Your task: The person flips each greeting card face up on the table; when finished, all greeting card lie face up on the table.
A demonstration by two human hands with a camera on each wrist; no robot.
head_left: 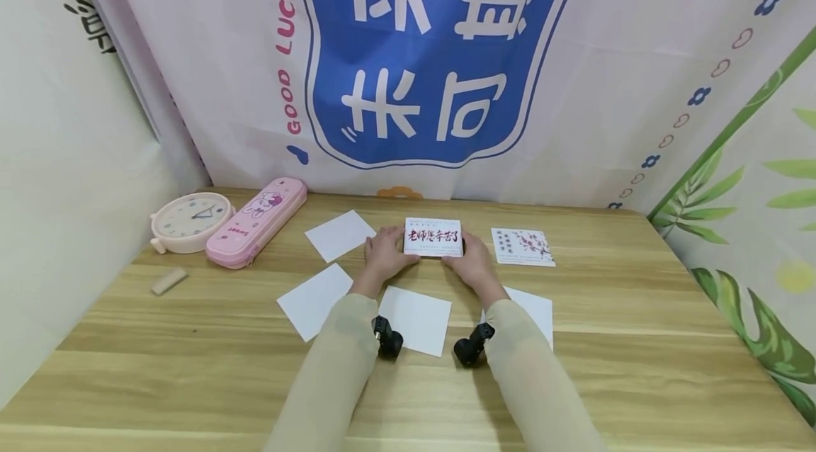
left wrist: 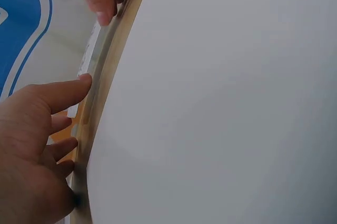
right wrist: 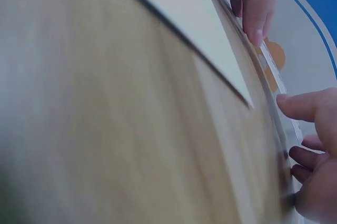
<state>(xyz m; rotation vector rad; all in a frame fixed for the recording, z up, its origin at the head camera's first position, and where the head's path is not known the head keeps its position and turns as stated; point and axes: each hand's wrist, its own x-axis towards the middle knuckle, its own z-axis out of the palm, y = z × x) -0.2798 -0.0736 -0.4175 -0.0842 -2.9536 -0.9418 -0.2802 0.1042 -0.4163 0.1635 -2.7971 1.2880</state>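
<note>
Printed card (head_left: 433, 236) — between 2 hands (head_left: 384, 253) (head_left: 472, 261), fingers loosely curled around its sides

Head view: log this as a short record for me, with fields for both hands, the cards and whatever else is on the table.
Left hand: holds the red-lettered card by its left edge
Right hand: holds that card's right edge
Plain cards: four, white where visible; one partly behind the right sleeve
Other printed card: right of the right hand
Table, left end: clock, pink case beside it, small tan stick nearer the camera
Backdrop: blue panel lettered in white
</note>
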